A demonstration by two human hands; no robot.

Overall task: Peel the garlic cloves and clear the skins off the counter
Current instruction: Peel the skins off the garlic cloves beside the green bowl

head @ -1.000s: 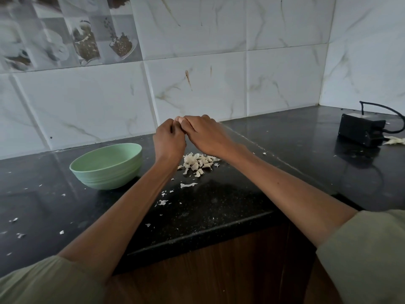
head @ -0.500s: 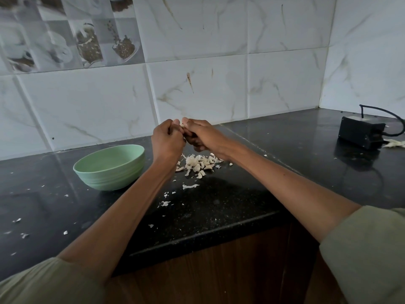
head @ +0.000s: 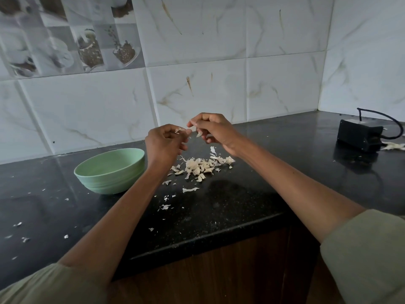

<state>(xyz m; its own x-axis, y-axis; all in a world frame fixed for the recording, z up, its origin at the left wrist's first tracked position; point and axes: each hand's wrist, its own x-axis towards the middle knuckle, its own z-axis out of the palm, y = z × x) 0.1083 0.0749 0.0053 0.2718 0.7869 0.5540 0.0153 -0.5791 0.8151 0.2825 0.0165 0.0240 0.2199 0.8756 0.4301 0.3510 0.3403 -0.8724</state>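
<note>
Above the black counter, my left hand pinches a small garlic clove between its fingertips. My right hand is close beside it and pinches a strip of pale skin coming off that clove; another bit of skin hangs under its fingers. Below the hands lies a pile of garlic cloves and skins. A skin flake is in the air or on the counter just above the pile; I cannot tell which. A pale green bowl stands to the left of the pile.
Loose skin scraps are scattered over the counter toward the front edge and far left. A black power adapter with its cable sits at the back right, with more skins beside it. A tiled wall rises behind.
My hands have drawn slightly apart. The right hand has pulled a strip of skin away from the clove that the left hand holds.
</note>
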